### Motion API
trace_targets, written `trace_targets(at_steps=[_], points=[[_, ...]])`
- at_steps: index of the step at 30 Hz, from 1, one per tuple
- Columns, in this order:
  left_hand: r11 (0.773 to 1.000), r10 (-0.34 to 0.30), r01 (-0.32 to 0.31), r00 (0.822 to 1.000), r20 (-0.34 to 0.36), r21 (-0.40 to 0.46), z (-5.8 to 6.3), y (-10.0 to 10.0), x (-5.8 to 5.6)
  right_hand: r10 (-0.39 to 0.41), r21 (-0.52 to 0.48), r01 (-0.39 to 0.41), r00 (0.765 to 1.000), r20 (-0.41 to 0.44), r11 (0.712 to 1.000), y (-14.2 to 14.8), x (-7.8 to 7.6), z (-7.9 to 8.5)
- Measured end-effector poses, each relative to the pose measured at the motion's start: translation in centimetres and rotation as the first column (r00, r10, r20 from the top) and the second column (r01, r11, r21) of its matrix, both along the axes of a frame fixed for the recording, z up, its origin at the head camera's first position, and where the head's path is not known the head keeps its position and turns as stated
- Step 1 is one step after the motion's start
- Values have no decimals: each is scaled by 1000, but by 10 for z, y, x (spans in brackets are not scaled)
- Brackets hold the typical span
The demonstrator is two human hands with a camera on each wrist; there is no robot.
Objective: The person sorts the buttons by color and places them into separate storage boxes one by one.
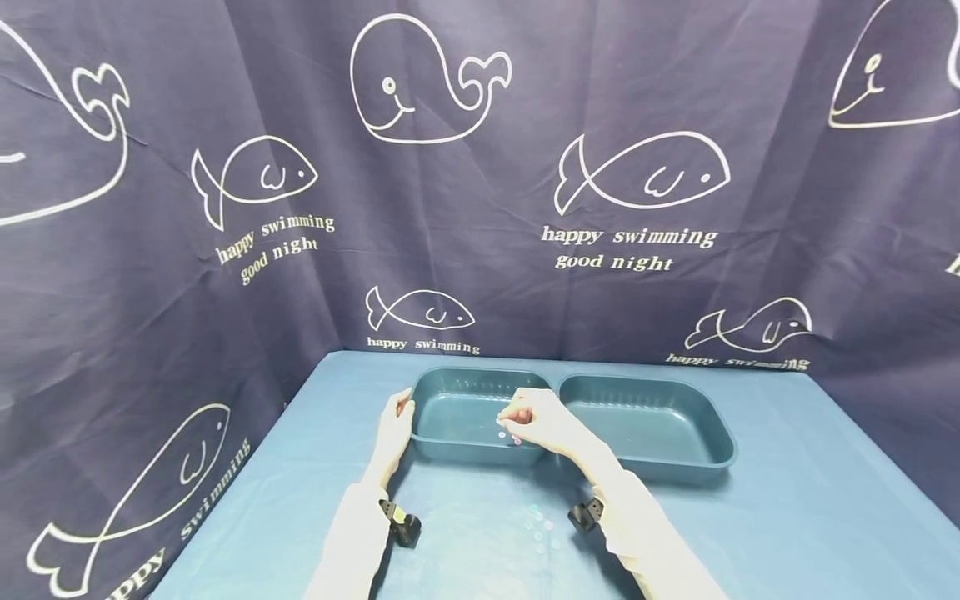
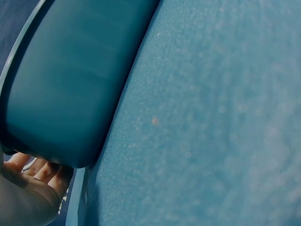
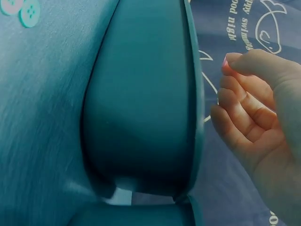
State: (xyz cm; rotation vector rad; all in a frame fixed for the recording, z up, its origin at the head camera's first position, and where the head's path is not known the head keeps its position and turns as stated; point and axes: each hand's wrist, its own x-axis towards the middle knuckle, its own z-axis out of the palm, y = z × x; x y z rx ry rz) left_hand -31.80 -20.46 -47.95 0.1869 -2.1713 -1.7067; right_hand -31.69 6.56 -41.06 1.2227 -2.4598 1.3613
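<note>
My left hand [image 1: 393, 427] holds the left end of a teal plastic tray [image 1: 480, 452], with fingers [image 2: 46, 172] bent against its outer end wall. In the left wrist view the thumb is mostly hidden. Over the right part of that tray, my right hand [image 1: 542, 421] pinches a small pink button [image 3: 225, 61] between thumb and index finger; only its edge shows. The other fingers curl loosely below. Just under the fingertips, a pale button [image 1: 502, 434] and a pink button [image 1: 517, 440] show against the tray's inside near the front wall.
Another teal tray [image 1: 645, 461] stands beside the first, on its right. Several pale buttons, among them a green one [image 3: 30, 12] and a pink one [image 3: 10, 5], lie on the blue tablecloth [image 1: 480, 517] in front. A dark printed curtain [image 1: 517, 183] hangs behind the table.
</note>
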Motion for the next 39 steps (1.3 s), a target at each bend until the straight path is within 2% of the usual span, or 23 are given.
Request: trace_targets(at_steps=[4, 11, 13, 26, 39], points=[[1000, -13, 13, 1000, -10, -3, -3, 2, 0, 11, 2, -11, 998, 63, 1000, -5, -4, -3], [1000, -10, 10, 1000, -1, 1, -6, 4, 0, -63, 53, 67, 995, -76, 996, -15, -14, -6], [1000, -8, 8, 1000, 2, 3, -6, 4, -1, -76, 69, 83, 993, -93, 994, -17, -18, -8], [1000, -18, 18, 1000, 3, 18, -2, 1, -1, -121, 139, 127, 991, -55, 982, -28, -34, -16], [1000, -28, 28, 1000, 6, 8, -1, -3, -1, -100, 132, 114, 989, -106, 985, -31, -39, -19]])
